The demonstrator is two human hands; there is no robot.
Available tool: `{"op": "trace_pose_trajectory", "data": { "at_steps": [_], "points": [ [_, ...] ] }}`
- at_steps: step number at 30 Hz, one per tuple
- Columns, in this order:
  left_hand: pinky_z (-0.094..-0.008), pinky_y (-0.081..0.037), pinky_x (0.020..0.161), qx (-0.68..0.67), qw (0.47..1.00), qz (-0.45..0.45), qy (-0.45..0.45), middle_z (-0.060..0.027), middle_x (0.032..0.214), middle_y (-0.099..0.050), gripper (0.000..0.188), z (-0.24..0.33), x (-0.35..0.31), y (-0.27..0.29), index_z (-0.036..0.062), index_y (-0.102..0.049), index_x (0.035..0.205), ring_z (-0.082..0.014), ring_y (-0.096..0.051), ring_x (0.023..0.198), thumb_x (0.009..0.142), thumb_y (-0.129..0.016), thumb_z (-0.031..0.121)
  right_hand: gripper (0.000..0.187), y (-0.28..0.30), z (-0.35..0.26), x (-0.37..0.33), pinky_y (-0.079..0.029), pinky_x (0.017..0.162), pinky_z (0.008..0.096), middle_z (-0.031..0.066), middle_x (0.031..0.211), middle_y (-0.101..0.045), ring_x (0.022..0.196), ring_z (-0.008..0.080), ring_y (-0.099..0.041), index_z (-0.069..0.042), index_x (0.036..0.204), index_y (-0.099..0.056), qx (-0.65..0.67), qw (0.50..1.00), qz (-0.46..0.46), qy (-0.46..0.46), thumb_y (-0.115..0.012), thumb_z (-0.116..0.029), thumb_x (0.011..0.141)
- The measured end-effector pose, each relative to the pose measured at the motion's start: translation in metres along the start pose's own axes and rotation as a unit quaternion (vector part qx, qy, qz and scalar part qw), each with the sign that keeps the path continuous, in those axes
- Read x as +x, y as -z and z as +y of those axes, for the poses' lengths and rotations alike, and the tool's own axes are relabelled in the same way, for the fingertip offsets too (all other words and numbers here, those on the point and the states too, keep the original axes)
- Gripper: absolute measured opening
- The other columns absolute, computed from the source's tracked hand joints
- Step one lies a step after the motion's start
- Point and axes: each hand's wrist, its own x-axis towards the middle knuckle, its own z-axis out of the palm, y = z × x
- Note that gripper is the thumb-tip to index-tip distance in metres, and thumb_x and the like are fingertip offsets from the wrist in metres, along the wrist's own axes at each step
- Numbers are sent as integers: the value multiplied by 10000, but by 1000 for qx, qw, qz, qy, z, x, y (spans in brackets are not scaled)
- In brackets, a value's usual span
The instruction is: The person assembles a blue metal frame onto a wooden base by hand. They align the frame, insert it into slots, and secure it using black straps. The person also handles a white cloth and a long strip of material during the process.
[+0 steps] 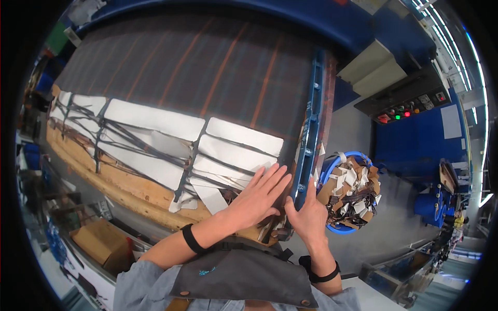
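My left hand (pixel 259 197) has its fingers stretched out flat over the near right corner of the work table. Beneath and beside it lie white cut pieces (pixel 236 137) separated by narrow dark strips (pixel 194 155) of scrap. My right hand (pixel 309 216) is at the near end of a blue metal rail (pixel 309 129), index finger extended and thumb spread from it; its other fingers are partly hidden. Neither hand visibly holds anything. Beyond the white pieces, a dark striped sheet (pixel 192 67) with orange lines covers the table.
Right of the rail, a round blue bin (pixel 342 229) brims with scraps. A control panel (pixel 404 109) with lit buttons is farther right. The table's wooden edge (pixel 140 189) runs along the near left; a cardboard box (pixel 101 243) sits below it. Blue machinery (pixel 290 15) spans the far side.
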Motion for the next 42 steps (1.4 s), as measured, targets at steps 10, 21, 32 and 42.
{"op": "trace_pose_trajectory", "data": {
  "at_steps": [10,21,32,42],
  "points": [
    [-535,-285,1344,110,990,-15,-91,-198,1767,-314,920,6,27,23,10,-369,1674,-377,-293,1649,913,-836,229,954,-17,8,1,-625,650,477,262,835,-762,735,401,-789,117,1614,-374,-3,999,29,17,-802,-376,918],
    [-469,-528,758,66,996,46,42,-148,1035,-572,743,36,11,-31,14,-567,1133,-370,-654,865,773,-941,546,882,29,42,26,-607,793,551,325,1038,-751,942,501,-756,83,1587,-421,18,996,-88,21,-751,-489,1002],
    [-446,-498,734,66,981,162,79,-132,827,-633,530,29,30,-64,42,-597,905,-341,-647,753,774,-934,429,1083,46,22,65,-620,910,495,292,1242,-712,1081,428,-754,88,1680,-261,-127,971,-169,116,-843,-395,906],
    [-447,-506,721,22,980,186,69,-120,805,-629,469,37,35,-60,62,-579,897,-346,-636,727,713,-947,287,1292,64,-19,86,-293,1286,624,254,1734,-325,1619,505,-274,-37,1748,-212,-340,898,-141,240,-962,-384,755]
  ]
}}
